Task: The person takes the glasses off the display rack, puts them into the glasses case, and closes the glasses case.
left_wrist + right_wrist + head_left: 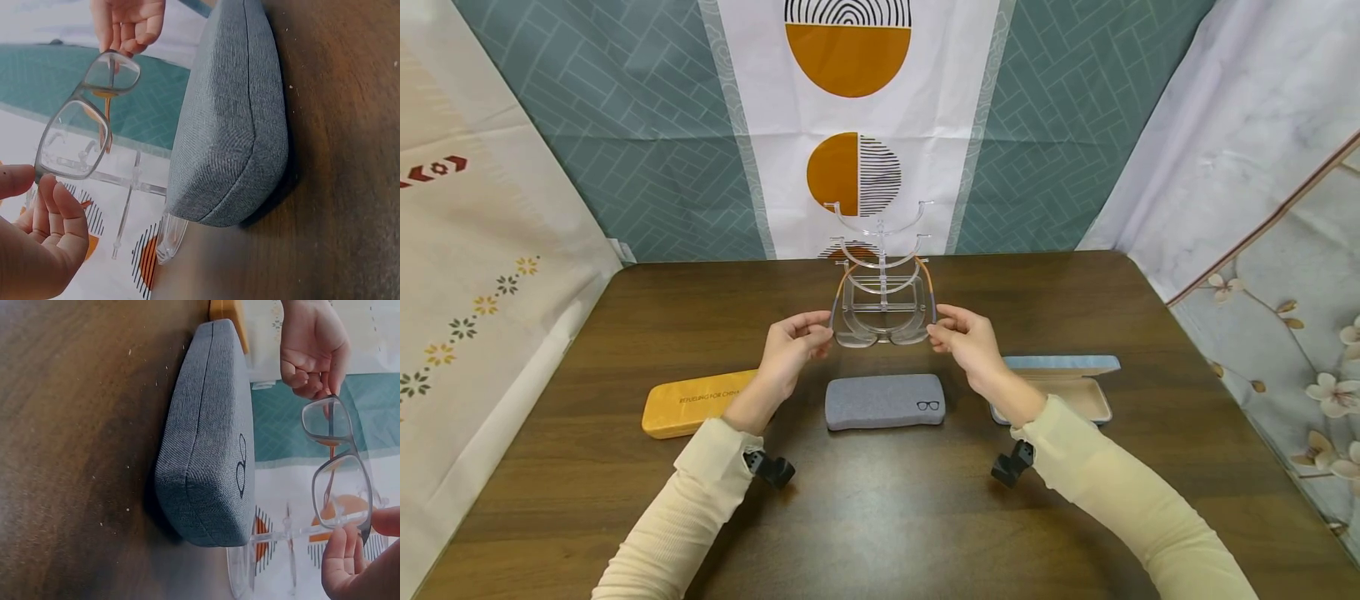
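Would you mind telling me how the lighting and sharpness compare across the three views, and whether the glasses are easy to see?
Head view: bright, even and sharp, with straight edges bowed by the wide lens; the glasses blend into the clear stand. Left wrist view: dimmer and hazy, the left hand blurred up close, a dark shadow under the grey case. Right wrist view: similarly dim, the frame outlined clearly, the right hand soft.

Your left forearm hid the right end of the yellow case, and its printed lettering was too small to read. Your right wrist covered the left part of the open blue case. The clear stand blurred together with the glasses before it.
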Demonstrator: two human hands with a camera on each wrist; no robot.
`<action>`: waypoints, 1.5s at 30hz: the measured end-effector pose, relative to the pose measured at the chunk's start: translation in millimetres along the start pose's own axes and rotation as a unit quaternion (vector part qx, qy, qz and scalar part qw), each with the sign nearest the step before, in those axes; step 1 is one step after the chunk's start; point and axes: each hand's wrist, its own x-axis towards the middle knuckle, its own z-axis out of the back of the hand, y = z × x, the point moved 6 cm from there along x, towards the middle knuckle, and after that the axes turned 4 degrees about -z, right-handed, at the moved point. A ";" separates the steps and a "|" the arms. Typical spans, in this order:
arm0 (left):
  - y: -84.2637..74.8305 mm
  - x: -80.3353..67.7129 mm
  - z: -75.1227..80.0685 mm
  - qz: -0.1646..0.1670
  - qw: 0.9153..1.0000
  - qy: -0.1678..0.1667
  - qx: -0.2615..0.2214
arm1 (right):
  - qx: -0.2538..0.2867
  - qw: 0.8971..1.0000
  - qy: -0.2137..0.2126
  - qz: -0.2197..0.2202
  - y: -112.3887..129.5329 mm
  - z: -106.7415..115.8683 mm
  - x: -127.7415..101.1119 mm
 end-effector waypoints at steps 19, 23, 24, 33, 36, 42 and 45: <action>-4.1 -21.9 0.5 -0.019 0.999 0.035 -0.022 | -0.034 0.999 0.016 0.030 1.5 0.7 -25.3; -1.7 -24.8 1.4 -0.018 0.999 0.039 -0.020 | -0.039 0.998 0.019 0.034 0.7 0.2 -28.5; -1.3 -25.6 1.5 -0.018 0.999 0.040 -0.019 | -0.042 0.998 0.019 0.036 0.6 0.3 -29.3; -2.5 -30.7 0.4 -0.043 0.997 0.059 0.015 | -0.052 0.997 0.021 0.058 0.9 1.0 -35.1; -2.4 -31.8 0.3 -0.049 0.997 0.058 0.034 | -0.049 0.997 0.021 0.059 1.0 1.1 -36.3; -1.3 -32.0 0.8 -0.071 0.994 0.055 0.067 | -0.049 0.997 0.021 0.055 0.4 1.1 -38.5; -0.3 -32.5 0.3 -0.075 0.993 0.058 0.074 | -0.050 0.997 0.022 0.056 0.3 1.1 -39.8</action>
